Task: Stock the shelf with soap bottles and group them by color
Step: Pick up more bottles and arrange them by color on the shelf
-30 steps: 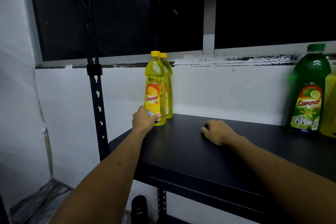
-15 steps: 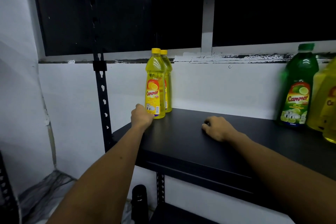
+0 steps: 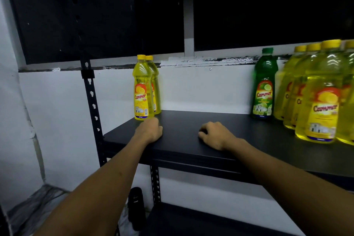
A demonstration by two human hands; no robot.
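Head view: shelf (image 3: 191, 140) partly stocked. Two yellow bottles (image 3: 142, 90) stand at back-left corner, one behind the other, touching or nearly so. At the right edge: one green bottle (image 3: 264, 86) against the back wall, just beside a cluster of yellow bottles (image 3: 321, 97), at least four caps visible, more possibly cut off by the frame. Left hand (image 3: 150, 130) rests on the shelf just in front of the front-left bottle, fingers curled, gripping nothing. Right hand (image 3: 214, 136) rests mid-shelf, loosely curled, empty. Judgement: grouping is incomplete; yellows are split across both ends, so consolidation and green separation remain.
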